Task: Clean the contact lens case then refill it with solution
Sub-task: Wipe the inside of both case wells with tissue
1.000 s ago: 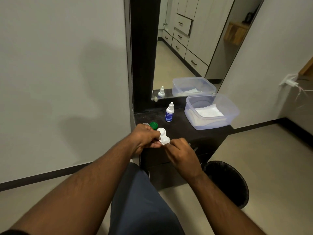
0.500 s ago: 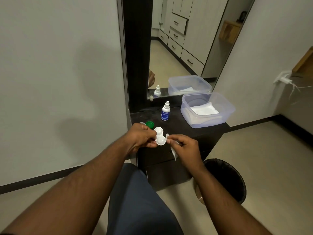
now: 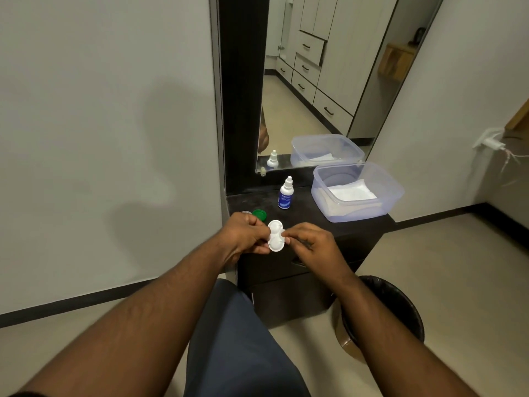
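A white contact lens case (image 3: 275,235) with two open wells is held above the front of a dark cabinet top (image 3: 303,216). My left hand (image 3: 246,236) pinches its left side. My right hand (image 3: 310,246) is closed at the case's right edge, with a bit of white tissue between its fingers, mostly hidden. A green cap (image 3: 260,214) lies on the cabinet behind my left hand, with a second cap (image 3: 245,212) barely showing beside it. The white solution bottle (image 3: 286,194) with a blue label stands upright further back.
A clear plastic tub (image 3: 357,193) holding white tissues sits at the right of the cabinet top. A mirror (image 3: 315,81) rises behind. A black waste bin (image 3: 383,313) stands on the floor at the right. My knee in dark trousers (image 3: 237,339) is below.
My right hand, which held the tissue away from the case half a second ago, has moved back against the case's right edge. The view has shifted slightly.
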